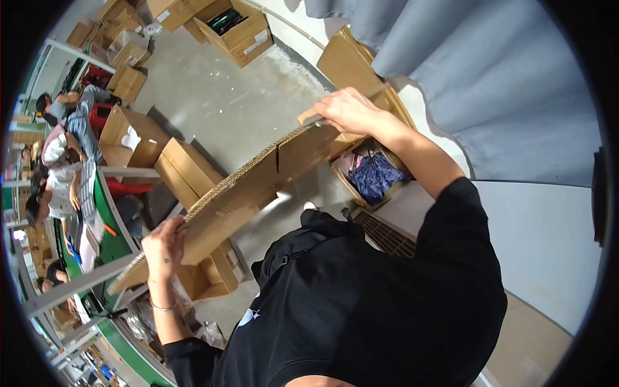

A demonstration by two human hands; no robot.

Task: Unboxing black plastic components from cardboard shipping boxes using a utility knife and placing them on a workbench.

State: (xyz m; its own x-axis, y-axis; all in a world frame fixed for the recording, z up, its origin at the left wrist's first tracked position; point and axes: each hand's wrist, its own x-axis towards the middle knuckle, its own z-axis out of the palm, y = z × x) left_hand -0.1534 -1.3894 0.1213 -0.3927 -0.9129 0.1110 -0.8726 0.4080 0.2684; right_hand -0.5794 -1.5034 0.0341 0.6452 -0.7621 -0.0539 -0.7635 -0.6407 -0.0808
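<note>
Fingers of both the left hand [164, 248] and right hand [351, 111] are clamped on opposite ends of a flattened brown cardboard box [251, 187].

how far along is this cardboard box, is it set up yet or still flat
Still flat. Done: the flattened cardboard box is lifted up off the floor. In hand: the left hand grips its lower end and the right hand its upper end, holding it edge-on with the flap slits showing. Left: no side is opened out and no flap folded. Open cartons stand on the floor below.
</note>
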